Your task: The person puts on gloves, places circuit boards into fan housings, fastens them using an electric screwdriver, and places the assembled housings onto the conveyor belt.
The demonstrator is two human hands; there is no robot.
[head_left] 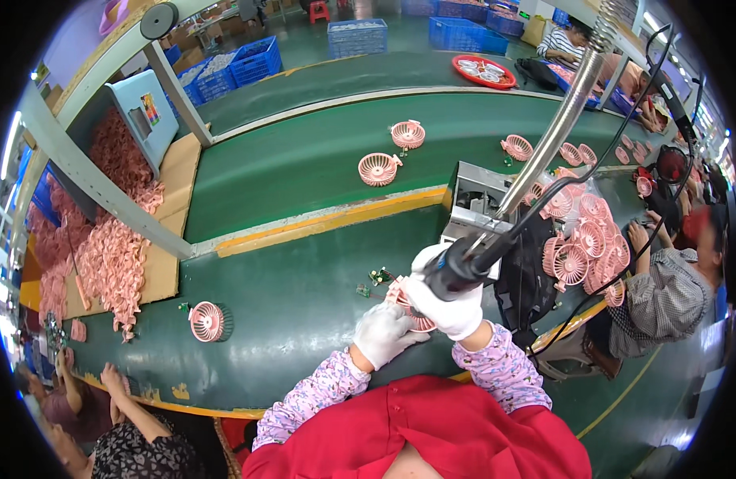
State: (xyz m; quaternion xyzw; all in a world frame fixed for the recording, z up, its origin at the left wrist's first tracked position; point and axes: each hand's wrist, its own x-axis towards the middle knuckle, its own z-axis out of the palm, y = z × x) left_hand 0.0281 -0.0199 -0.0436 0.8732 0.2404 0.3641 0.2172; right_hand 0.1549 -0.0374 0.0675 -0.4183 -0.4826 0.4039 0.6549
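My left hand (381,333), in a white glove, presses on a pink round fan part (409,307) lying on the green table (288,303). My right hand (446,297), also gloved, grips a black electric screwdriver (464,267) hanging from a coiled metal hose (561,120); its tip points down at the fan part. Small green circuit pieces (374,279) lie just left of the part.
Another pink fan (207,321) sits to the left. Two fans (392,152) ride the green conveyor. A heap of pink fans (583,239) lies at the right by a seated person (663,287). Pink parts (104,247) pile on cardboard at the left. Blue crates (256,60) stand behind.
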